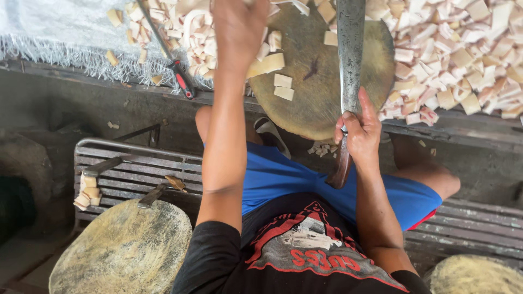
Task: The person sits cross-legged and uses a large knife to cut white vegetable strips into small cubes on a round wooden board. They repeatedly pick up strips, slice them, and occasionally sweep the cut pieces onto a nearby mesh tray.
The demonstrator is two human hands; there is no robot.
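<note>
cleaver (350,54): blade lies over round chopping block (316,87), gripped by right hand (359,130)
left hand (239,27): reaching over pale chunks (267,64), grip unclear

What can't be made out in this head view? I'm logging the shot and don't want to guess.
- Left hand: fingertips cut off by the top edge, so its grasp is unclear.
- Cleaver: blade tip beyond the top edge; handle partly covered by the right hand.
- Round chopping block: far rim cut off by the top edge.
</note>
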